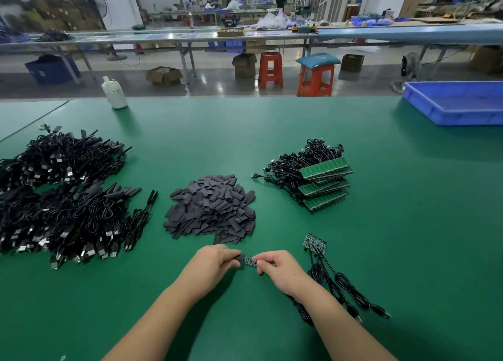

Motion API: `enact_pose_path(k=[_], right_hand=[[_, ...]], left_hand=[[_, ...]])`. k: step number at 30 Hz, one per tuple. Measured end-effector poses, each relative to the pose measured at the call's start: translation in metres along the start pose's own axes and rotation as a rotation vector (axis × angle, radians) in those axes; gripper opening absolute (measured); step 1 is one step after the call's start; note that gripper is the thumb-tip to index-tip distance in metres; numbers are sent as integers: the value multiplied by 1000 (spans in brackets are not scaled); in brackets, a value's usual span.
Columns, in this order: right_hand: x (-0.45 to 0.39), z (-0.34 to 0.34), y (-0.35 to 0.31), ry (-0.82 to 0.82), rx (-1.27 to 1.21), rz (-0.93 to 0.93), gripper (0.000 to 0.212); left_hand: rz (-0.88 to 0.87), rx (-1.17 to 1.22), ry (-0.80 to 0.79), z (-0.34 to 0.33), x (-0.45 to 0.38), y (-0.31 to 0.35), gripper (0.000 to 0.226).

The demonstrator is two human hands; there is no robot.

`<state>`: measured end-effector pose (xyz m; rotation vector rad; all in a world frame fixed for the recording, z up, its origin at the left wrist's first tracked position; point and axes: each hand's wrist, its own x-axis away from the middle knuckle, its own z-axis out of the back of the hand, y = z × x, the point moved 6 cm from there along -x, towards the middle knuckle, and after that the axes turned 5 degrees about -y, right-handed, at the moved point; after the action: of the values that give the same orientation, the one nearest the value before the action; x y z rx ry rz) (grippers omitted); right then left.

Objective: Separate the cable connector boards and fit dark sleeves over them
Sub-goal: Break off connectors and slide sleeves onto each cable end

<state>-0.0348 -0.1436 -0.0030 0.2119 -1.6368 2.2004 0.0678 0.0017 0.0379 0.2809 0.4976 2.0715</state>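
Connector board (249,261) pinched between left hand (215,262) and right hand (276,268).

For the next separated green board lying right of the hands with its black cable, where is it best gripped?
Probably by the long side edges of the small green board, near the cable end, coming from above on the near side. The boards lie flat in a fanned cluster, component face up, with the coiled black cables trailing toward the person, so an edge pinch likely avoids the components.
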Motion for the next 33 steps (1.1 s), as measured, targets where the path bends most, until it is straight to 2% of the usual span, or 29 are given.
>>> enact_pose_path(k=[8,14,22,27,33], right_hand=[[2,1,-1,13,-33,2,19],[1,1,0,14,6,0,19],[1,1,-2,8,24,15,20],[3,2,-2,1,19,21,19],[2,2,-1,-16,-3,35,21]], left_hand=[[-56,-265,-87,-4,-7,9,24],[16,-165,-98,-4,-9,10,27],[-42,-183,-69,-3,-4,13,27],[-68,-281,-80,-5,-6,13,27],[9,-149,-51,-5,-7,8,29]])
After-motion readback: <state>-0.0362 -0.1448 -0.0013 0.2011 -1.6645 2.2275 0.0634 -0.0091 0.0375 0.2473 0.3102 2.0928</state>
